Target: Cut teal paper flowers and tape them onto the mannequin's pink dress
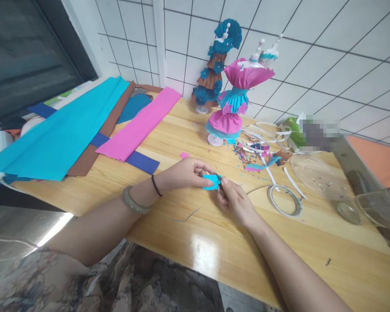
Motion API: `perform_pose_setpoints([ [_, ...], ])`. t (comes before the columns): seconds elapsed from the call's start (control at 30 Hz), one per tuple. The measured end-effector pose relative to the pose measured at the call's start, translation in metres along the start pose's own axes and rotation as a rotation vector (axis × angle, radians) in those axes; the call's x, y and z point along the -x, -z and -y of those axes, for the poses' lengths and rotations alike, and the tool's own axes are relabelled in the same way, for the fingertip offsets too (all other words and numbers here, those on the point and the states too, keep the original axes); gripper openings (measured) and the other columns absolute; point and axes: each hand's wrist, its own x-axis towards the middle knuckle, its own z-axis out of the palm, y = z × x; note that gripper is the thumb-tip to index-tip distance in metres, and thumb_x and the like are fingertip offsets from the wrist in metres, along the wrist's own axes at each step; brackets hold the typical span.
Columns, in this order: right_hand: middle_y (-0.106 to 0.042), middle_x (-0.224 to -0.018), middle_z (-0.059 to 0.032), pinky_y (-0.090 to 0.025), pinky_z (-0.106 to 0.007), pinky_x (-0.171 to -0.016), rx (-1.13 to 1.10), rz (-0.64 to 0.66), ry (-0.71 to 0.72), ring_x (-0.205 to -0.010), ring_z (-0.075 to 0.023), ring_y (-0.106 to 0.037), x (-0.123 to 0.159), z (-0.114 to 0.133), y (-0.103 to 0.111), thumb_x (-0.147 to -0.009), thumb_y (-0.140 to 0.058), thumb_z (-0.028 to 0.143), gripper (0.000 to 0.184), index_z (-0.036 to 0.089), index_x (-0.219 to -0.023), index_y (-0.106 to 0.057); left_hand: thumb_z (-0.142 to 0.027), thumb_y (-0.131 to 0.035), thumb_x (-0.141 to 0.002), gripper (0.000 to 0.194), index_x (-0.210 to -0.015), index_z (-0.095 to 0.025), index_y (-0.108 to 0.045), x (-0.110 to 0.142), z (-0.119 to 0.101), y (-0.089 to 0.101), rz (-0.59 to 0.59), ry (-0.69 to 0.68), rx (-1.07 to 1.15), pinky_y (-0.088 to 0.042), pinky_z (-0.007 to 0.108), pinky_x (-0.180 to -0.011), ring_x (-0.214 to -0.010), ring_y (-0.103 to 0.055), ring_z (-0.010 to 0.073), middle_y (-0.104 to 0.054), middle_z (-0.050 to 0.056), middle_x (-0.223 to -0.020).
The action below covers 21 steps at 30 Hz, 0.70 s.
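Left hand pinching one blue paper piece above the table, right hand closed on scissors at its edge, one clear dish holding small bits, two paper-dressed figures

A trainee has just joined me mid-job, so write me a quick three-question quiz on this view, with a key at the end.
1. Multiple choice: what does the left hand hold?
a) a brown strip
b) a blue piece
c) a pink strip

2. True or false: the pink figure stands nearer the person than the brown figure.

3. Fill in: the tape roll lies to the ____ of the right hand.

Key:
1. b
2. True
3. right
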Motion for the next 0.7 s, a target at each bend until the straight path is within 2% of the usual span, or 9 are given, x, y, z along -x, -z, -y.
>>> perform_pose_setpoints([
  [0.23,-0.027,-0.047,0.0073,-0.018,-0.023,-0.035,-0.037,0.008,-0.022,-0.039,-0.0072,-0.022,-0.0004,0.001,-0.0008,-0.086,-0.038,0.065,0.051,0.022,-0.059,-0.036,-0.011,-0.072,-0.067,0.033,-0.099,-0.008,-0.063,-0.0016,0.0052,-0.0012,0.021,-0.004,0.002,-0.051,0.021,-0.072,-0.07,-0.065,0.0079,-0.07,0.005,-0.086],
  [0.7,-0.029,-0.047,0.0067,-0.022,-0.023,-0.036,-0.012,0.005,0.003,-0.039,-0.0074,-0.025,0.0005,-0.0027,0.0009,-0.088,-0.035,0.063,0.052,0.021,-0.058,-0.036,-0.011,-0.071,-0.068,0.033,-0.1,-0.007,-0.063,-0.0015,0.0055,-0.0009,0.047,-0.002,-0.008,-0.051,0.022,-0.074,-0.072,-0.065,0.0085,-0.071,0.006,-0.088],
])
